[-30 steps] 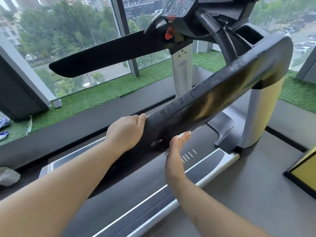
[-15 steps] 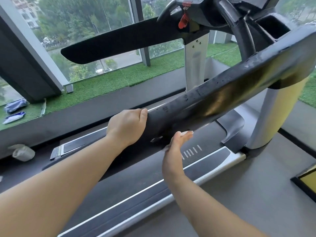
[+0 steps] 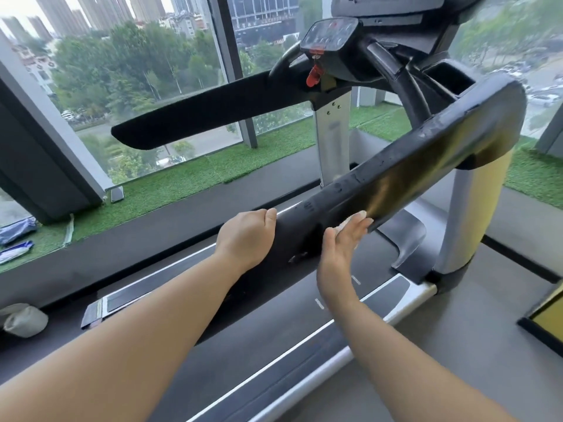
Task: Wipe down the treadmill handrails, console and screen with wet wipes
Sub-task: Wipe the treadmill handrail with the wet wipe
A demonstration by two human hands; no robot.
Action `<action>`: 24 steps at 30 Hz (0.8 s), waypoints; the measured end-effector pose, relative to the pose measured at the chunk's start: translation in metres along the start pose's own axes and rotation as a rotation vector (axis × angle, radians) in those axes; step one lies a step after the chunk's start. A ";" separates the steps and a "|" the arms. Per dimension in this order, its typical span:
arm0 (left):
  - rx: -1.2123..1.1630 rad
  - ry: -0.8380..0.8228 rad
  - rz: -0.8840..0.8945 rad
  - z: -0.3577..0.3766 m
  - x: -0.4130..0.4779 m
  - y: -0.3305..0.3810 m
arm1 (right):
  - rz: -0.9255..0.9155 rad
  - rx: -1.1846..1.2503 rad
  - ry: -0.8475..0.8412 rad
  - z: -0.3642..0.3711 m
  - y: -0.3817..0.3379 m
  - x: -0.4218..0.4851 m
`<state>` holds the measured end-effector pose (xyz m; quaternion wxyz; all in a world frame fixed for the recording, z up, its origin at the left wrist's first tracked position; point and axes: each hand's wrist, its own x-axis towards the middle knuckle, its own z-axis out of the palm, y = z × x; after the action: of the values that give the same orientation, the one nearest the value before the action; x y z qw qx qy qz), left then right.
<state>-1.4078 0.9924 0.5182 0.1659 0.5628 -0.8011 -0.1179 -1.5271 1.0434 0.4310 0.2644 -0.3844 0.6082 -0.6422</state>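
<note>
Forearms [image 3: 122,345], two of them and bare, reach forward over the treadmill belt [image 3: 259,345]: the left hand [image 3: 246,236] curls its fingers round the lower end of the near handrail [image 3: 411,169], while the right hand [image 3: 341,254] lays straight, close-set fingers flat against that rail's side, pressing a white wet wipe [image 3: 345,223] to it. Beyond, a second handrail [image 3: 207,114] runs to one console [image 3: 332,35] with a red safety clip [image 3: 313,76]; farther left, two blue packs [image 3: 16,229] lie on the green turf [image 3: 170,190] by the window [image 3: 137,71].

Tall windows [image 3: 137,71], seemingly artificial turf [image 3: 170,190].
</note>
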 end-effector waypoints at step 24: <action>0.021 -0.018 0.080 -0.002 -0.005 0.004 | -0.354 -0.689 -0.344 0.007 -0.004 -0.040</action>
<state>-1.4090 0.9983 0.5209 0.1573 0.5311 -0.8255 -0.1081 -1.4978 1.0723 0.4280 0.1036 -0.6504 0.6590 -0.3632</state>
